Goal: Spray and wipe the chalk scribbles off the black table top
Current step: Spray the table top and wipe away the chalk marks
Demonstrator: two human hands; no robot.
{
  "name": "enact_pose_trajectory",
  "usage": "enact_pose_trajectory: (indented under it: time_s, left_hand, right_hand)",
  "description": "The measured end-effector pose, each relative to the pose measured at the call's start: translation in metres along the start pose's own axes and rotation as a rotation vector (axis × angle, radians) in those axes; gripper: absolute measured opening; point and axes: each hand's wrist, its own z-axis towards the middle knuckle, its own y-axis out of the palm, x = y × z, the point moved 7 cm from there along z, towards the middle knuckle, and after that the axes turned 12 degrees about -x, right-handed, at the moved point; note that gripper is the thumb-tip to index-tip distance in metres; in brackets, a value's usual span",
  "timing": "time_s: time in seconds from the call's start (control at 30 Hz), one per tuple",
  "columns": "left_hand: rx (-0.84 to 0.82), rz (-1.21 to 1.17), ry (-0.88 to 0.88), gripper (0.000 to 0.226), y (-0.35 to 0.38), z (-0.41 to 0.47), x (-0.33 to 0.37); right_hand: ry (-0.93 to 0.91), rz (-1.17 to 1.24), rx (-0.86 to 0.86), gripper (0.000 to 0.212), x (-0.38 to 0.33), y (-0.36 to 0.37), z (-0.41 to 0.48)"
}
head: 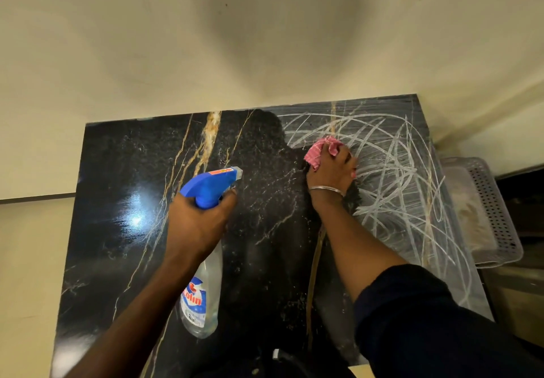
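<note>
My left fingers (226, 201) are wrapped tight round the neck of the bottle (203, 295), just under its blue spray head (210, 184), which points toward the upper right of the frame. The left hand (197, 224) holds the clear bottle above the surface (117, 230), near the middle of the frame. My right fingers (343, 156) are curled down onto a pink cloth (321, 149), pressing it flat against the surface in the upper right. The right hand (331, 174) has a thin bangle (326, 190) at the wrist and a dark sleeve (426, 318) further down the arm. The chalk (397, 177) covers the right part of the black surface, in white loops around and beyond the cloth; the left part looks clean and glossy. A perforated basket (485, 209) sits at the right edge.
</note>
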Motion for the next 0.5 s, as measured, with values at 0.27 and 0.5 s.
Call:
enact_pose_trajectory:
  time_s: [0.27,0.5]
  left_hand:
    - [0.001,-0.016,-0.028,0.009,0.002,0.002,-0.002]
    - [0.005,0.001,-0.025,0.017,-0.004,0.010,-0.006]
  right_hand:
    - [-0.736,-0.233,-0.189,0.070,-0.117,0.036,-0.039]
    - [-0.291,-0.119,-0.054,0.071,-0.013,-0.002,0.027]
